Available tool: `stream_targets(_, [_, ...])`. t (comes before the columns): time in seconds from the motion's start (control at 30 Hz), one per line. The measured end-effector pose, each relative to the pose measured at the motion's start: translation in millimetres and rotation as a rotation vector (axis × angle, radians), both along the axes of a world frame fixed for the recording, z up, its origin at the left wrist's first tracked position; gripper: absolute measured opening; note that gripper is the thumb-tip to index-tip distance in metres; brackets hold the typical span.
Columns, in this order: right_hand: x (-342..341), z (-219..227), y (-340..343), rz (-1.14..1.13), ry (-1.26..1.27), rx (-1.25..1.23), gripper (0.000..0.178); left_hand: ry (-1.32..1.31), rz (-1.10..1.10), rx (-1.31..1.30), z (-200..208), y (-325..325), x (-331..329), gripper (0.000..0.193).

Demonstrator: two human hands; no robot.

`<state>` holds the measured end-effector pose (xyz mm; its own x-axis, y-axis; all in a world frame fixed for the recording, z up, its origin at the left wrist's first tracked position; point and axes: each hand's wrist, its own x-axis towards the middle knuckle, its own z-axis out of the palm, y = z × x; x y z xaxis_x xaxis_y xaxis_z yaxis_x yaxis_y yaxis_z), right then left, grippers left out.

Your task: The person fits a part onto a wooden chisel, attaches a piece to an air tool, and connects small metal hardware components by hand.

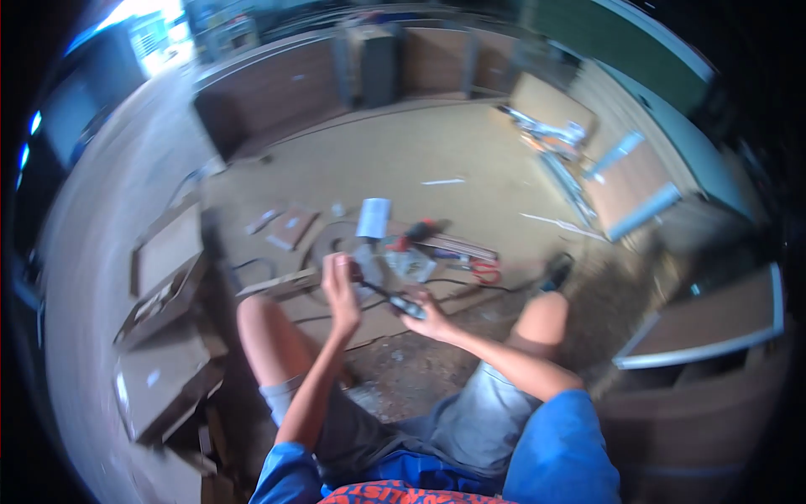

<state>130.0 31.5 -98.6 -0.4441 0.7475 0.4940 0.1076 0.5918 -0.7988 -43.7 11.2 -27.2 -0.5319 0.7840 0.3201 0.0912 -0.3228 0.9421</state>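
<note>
Hand tool [405, 305], dark-shafted with greyish handle, held up above the near edge of the tan sheet [344, 172]. Right hand [432, 321] closed round the handle. Left hand [340, 294] raised at the shaft's other end; blurred, cannot tell if gripping. Toward the sheet's near edge: white paper [374, 218], clear plastic bag [410, 265], red-and-black tool [417, 233]. At its far right corner, opened carton [552, 105].

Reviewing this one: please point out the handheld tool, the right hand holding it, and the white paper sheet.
Handheld tool [406, 306]: head view, on its greyish handle.
Right hand [431, 321]: head view, on the middle of the hand.
White paper sheet [374, 218]: head view, middle of its upper face.
</note>
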Motion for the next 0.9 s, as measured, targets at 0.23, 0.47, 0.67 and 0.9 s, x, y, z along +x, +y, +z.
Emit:
stream_targets(0.23, [33.7, 35.2, -14.5, 0.130, -0.101, -0.167, 0.050, -0.023, -0.285, 0.073, 11.7, -1.3, 17.3, 0.027])
stream_targets(0.47, [56.4, 23.6, -22.5, 0.046, -0.242, -0.273, 0.027, -0.178, -0.438, -0.265, -5.8, 0.2, 29.1, 0.033])
stream_targets(0.67, [62.9, -17.7, -23.0, -0.070, -0.504, -0.293, 0.049, -0.487, -0.611, -0.664, -51.5, 8.2, 18.2, 0.051])
stream_targets(0.9, [53.2, -32.3, -30.3, -0.132, -0.477, -0.111, 0.022, -0.508, -0.421, -0.622, -70.4, 7.4, 19.2, 0.047])
